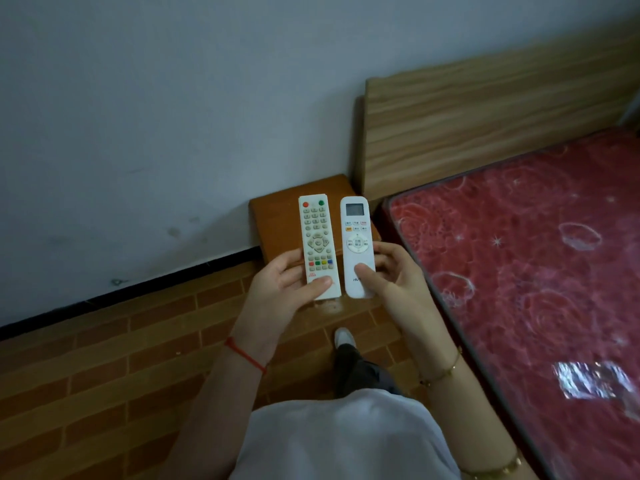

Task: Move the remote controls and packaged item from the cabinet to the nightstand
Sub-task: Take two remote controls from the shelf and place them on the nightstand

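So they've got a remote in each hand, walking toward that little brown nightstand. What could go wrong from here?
1. The left hand and right hand pinch only the lower ends of the TV remote and the AC remote, so either could tip out.
2. The nightstand top looks small, wedged between wall and bed; a remote set near an edge might slide off.

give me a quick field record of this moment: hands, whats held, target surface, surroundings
left hand: holds the tv remote, thumb on its lower end
right hand: holds the ac remote, thumb on its lower part
remotes: side by side, buttons up, both off any surface
nightstand: orange-brown top, beyond the remotes, against the wall
bed: right of nightstand, red mattress in clear plastic
packaged item: not in view
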Demonstrator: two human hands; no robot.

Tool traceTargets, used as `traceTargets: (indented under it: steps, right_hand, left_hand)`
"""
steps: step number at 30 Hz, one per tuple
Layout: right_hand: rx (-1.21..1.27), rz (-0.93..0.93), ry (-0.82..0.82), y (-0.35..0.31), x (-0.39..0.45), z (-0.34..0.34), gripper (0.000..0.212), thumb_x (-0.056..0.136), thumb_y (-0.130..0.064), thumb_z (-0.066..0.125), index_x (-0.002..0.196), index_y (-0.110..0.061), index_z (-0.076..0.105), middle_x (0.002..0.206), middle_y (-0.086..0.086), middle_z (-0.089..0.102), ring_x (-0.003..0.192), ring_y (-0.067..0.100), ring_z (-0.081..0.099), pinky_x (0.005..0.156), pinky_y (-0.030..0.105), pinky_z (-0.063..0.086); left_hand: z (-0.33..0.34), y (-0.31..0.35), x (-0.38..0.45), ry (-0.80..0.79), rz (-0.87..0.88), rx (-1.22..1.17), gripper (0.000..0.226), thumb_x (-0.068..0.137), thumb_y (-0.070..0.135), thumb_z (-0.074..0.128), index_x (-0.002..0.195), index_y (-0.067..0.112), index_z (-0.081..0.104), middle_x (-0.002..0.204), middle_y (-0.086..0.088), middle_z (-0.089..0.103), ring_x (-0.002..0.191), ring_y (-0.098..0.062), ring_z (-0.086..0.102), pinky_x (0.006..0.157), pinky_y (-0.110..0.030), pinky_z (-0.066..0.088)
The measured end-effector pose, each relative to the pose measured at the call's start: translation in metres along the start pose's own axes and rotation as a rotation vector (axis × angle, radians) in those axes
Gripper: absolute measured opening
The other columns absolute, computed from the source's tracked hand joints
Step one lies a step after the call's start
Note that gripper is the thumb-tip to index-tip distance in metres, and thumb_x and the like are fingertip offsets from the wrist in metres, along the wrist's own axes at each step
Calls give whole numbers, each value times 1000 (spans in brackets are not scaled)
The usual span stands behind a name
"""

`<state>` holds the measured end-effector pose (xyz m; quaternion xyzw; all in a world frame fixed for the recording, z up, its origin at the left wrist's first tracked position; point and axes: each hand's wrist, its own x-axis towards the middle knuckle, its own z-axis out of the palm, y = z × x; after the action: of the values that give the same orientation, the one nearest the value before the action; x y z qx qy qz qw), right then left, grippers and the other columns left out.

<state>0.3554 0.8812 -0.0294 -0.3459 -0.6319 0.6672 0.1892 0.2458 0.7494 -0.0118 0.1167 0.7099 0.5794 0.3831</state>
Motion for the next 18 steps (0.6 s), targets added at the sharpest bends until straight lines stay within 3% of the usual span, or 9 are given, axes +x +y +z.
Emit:
traceTargets:
  steps: [6,10,15,18]
  right_hand:
    - [-80,23,-103,-28,118,-14,37,89,-19,66,123,-18,52,110,4,66,96,19,69,78,40,60]
    - [-81,67,-172,-37,179,-12,38,88,-18,67,122,-19,52,112,3,65,97,17,69,80,39,60]
    - [-110,100,-238,-37,233,2,36,88,-15,66,121,-18,52,107,-2,64,93,10,67,66,20,56]
    - [-138,120,-252,-30,263,13,34,89,-13,65,119,-17,52,106,-1,65,91,6,66,65,20,56]
  left_hand:
    - [20,46,85,125,-15,16,47,79,17,76,120,27,54,113,6,71,100,-13,70,89,-39,57]
    - [23,60,132,190,-58,-42,48,78,15,76,121,27,56,113,6,71,104,-14,68,96,-44,54]
    - [17,60,180,222,-109,-82,44,77,13,76,109,37,56,114,5,71,109,-17,66,100,-50,49]
    - [11,56,209,241,-138,-90,43,78,13,76,105,39,57,116,6,69,112,-17,64,100,-48,50]
